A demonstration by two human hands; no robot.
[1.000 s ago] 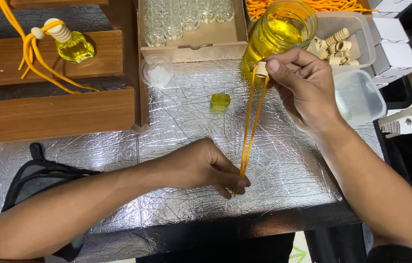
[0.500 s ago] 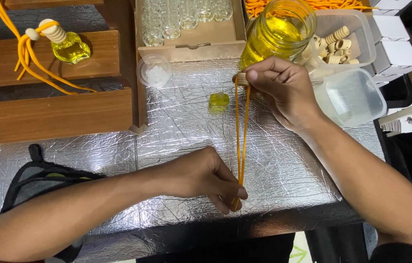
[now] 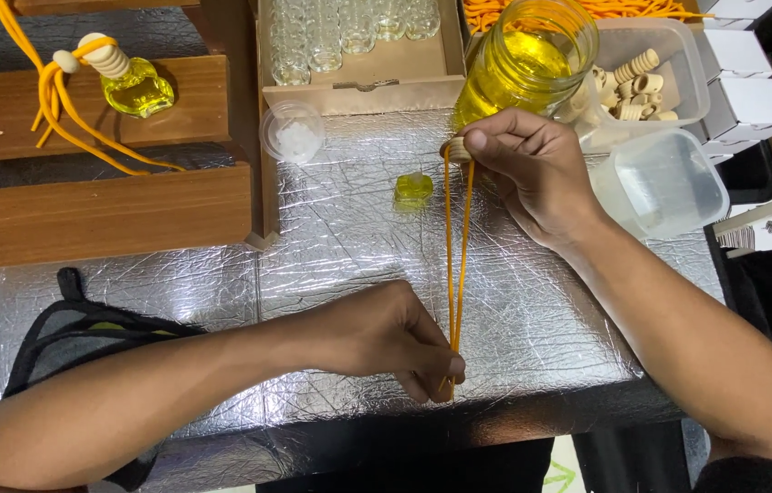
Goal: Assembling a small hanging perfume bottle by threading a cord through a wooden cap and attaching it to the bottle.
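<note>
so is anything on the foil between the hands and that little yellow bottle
Nothing visible. The small yellow bottle sits alone on the foil-covered table, just left of the orange cord stretched between the right hand and left hand. The round lidded cup lies further back-left.

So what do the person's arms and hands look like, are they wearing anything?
Both arms are bare from wrist to elbow. The left hand and right hand wear no gloves, rings or watch. A bit of dark sleeve shows at the right upper arm.
</note>
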